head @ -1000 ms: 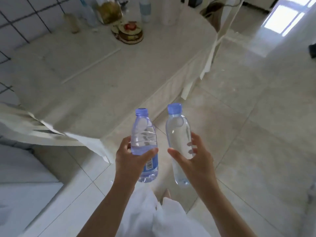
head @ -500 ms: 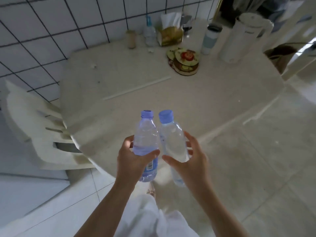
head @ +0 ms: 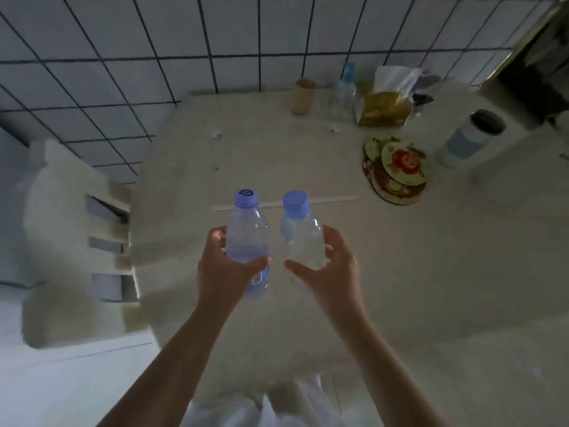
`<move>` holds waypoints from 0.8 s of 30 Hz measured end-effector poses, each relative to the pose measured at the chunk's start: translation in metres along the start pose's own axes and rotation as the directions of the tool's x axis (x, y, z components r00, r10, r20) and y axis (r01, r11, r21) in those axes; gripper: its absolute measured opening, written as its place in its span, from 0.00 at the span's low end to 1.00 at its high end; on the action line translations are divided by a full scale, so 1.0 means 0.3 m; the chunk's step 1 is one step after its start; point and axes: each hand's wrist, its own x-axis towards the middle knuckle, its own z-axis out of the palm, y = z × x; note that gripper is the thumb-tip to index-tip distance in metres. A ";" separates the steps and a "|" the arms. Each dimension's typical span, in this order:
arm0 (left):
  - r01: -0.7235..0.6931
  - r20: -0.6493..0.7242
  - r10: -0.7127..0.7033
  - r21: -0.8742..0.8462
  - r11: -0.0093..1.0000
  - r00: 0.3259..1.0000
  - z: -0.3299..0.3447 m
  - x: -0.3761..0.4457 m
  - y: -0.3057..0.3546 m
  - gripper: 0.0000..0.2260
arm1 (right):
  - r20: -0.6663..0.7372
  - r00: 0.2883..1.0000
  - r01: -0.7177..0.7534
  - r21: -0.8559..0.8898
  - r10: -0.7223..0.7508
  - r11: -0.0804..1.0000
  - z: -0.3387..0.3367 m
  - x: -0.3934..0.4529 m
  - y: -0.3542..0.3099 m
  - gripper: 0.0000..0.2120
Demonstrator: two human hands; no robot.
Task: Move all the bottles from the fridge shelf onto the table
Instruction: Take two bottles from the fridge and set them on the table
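Note:
I hold two clear plastic bottles with blue caps upright over the cream table [head: 400, 272]. My left hand [head: 221, 269] is wrapped around the lower half of the left bottle [head: 248, 232], which has a blue label near its base. My right hand [head: 329, 269] grips the right bottle [head: 303, 238] from its right side. Both bottles hang side by side above the table's middle, a small gap between them. Whether their bases touch the tabletop is hidden by my hands. The fridge is out of view.
At the table's far edge by the tiled wall stand a tan cup [head: 304, 95], a small clear bottle [head: 341, 97] and a tissue pack [head: 385, 106]. Round coasters [head: 397, 169] and a tumbler [head: 471, 137] sit at the right. A white chair [head: 70, 241] stands left.
I have stepped closer, and both bottles, earlier held over the floor beside the table's edge, are now above the tabletop. My grips are unchanged.

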 end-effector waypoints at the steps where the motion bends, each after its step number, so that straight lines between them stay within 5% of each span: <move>1: -0.005 -0.022 0.006 0.003 1.000 1.000 0.015 0.024 0.001 0.32 | 0.026 1.000 0.006 -0.001 -0.006 1.000 0.004 0.044 0.001 0.27; 13: -0.032 -0.240 0.015 -0.069 0.997 0.971 0.158 0.326 -0.057 0.29 | 0.202 0.974 0.098 0.013 -0.098 0.995 0.186 0.453 0.061 0.31; 18: 0.024 -0.282 -0.038 -0.053 0.998 0.959 0.163 0.376 -0.065 0.28 | 0.298 0.943 0.147 0.036 -0.151 0.989 0.239 0.545 0.061 0.25; 24: -0.029 -0.172 0.012 -0.100 0.995 0.985 0.153 0.396 -0.056 0.10 | 0.301 0.947 0.113 0.007 -0.110 0.994 0.289 0.559 0.132 0.30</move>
